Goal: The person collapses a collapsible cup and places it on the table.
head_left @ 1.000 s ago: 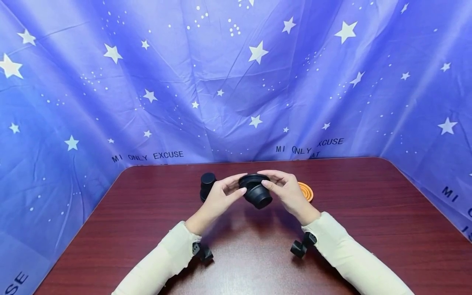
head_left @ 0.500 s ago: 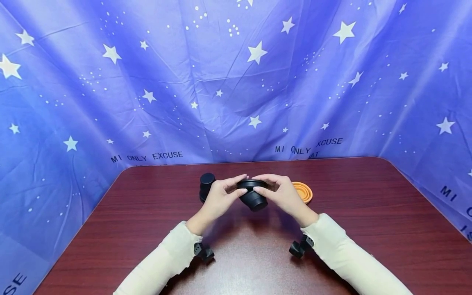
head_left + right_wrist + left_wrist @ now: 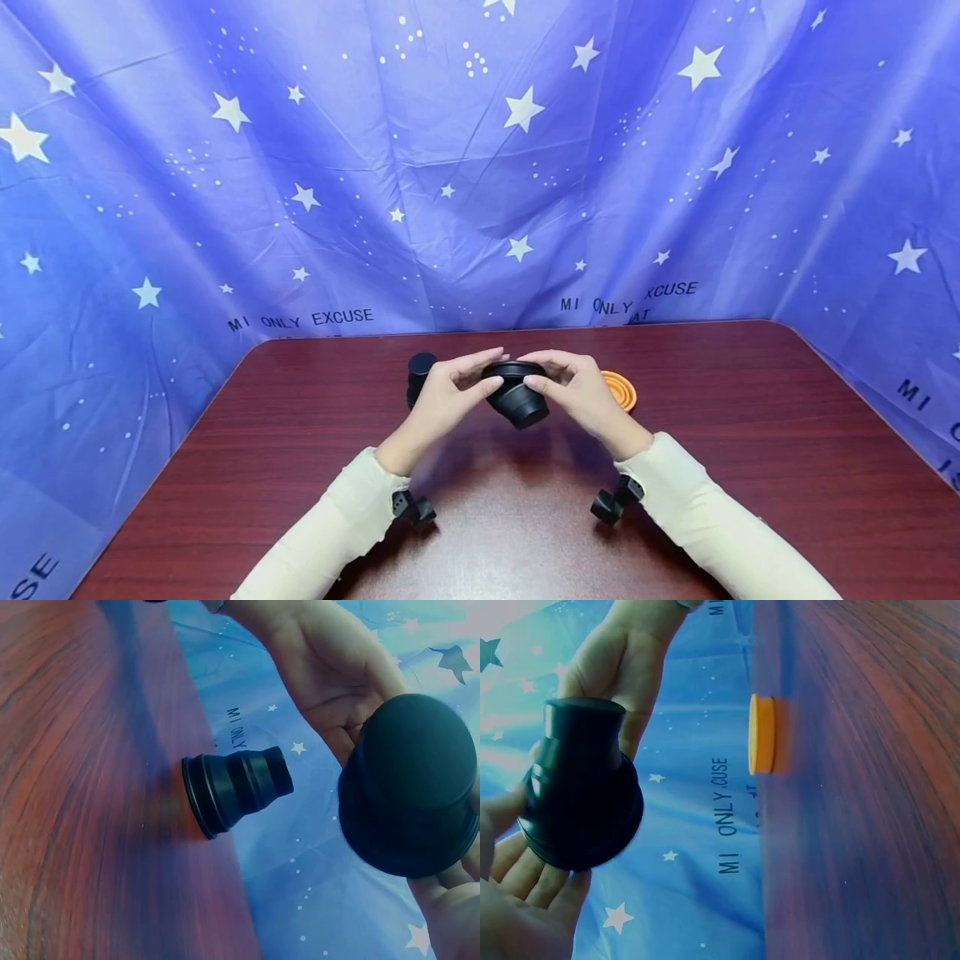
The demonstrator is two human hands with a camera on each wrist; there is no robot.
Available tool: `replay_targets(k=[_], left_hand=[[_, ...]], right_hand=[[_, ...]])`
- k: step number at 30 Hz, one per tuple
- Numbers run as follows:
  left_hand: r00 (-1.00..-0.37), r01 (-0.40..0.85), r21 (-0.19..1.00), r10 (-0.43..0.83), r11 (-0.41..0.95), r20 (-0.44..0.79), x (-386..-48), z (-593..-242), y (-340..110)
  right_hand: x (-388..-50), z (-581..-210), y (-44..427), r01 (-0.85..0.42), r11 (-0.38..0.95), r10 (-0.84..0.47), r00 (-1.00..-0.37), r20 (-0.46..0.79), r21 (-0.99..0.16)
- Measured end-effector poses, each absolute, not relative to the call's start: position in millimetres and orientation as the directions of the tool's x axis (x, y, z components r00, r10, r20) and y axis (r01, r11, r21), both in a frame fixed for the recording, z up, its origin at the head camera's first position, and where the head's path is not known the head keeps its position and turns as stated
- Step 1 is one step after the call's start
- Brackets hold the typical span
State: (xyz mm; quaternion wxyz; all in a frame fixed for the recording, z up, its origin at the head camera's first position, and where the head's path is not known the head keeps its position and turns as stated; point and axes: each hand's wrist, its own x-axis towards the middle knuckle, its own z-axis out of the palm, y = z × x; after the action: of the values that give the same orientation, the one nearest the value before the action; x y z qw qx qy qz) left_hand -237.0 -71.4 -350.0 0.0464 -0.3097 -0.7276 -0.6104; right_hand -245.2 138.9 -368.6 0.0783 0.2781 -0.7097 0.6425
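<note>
just below mid-frame, a black stepped cup (image 3: pixel 422 364) stands partly behind the left hand (image 3: pixel 444 404), which, parted thumb from fingers, grips the left rim of a tilted black cup (image 3: pixel 521 406) at lower centre, the right hand (image 3: pixel 585 398) likewise gripping its right side, an orange ringed disc (image 3: pixel 622 390) partly behind.

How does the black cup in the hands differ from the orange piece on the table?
The black cup has a tapering body; the orange piece is flat and ringed. The left hand and right hand hold the black cup; the orange piece rests on the table. Both are round-rimmed.
</note>
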Motion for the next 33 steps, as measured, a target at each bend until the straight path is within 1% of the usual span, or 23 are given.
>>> replay_targets(k=[4,8,11,14,19,22,26,30,33], left_hand=[[-0.778,0.513,0.858,0.420,-0.006,0.468,-247,-363,-76],[-0.748,0.522,0.851,0.449,-0.055,0.488,-249,-368,-77],[-0.745,0.518,0.852,0.448,-0.079,0.495,-249,-368,-76],[-0.757,0.519,0.852,0.425,-0.068,0.496,-248,-367,-74],[-0.773,0.525,0.849,0.386,-0.058,0.504,-249,-369,-72],[-0.789,0.517,0.855,0.369,-0.032,0.491,-250,-370,-72],[-0.812,0.495,0.868,0.365,0.021,0.455,-245,-363,-72],[-0.818,0.506,0.855,0.379,0.115,0.433,-233,-348,-70],[-0.818,0.516,0.840,0.389,0.166,0.425,-226,-340,-68]], right_hand=[[-245,-369,138,-0.450,-0.120,-0.256,-0.847,0.466,-0.885],[-244,-369,138,-0.394,-0.270,-0.258,-0.850,0.460,-0.878],[-244,-369,138,-0.372,-0.316,-0.272,-0.846,0.459,-0.873],[-244,-369,138,-0.364,-0.323,-0.274,-0.848,0.455,-0.874],[-245,-370,137,-0.374,-0.304,-0.269,-0.849,0.455,-0.876],[-245,-370,137,-0.400,-0.264,-0.262,-0.846,0.464,-0.878],[-244,-368,138,-0.427,-0.140,-0.259,-0.855,0.450,-0.893],[-243,-366,139,-0.452,0.025,-0.295,-0.856,0.425,-0.892],[-241,-365,137,-0.473,0.109,-0.331,-0.847,0.417,-0.874]])
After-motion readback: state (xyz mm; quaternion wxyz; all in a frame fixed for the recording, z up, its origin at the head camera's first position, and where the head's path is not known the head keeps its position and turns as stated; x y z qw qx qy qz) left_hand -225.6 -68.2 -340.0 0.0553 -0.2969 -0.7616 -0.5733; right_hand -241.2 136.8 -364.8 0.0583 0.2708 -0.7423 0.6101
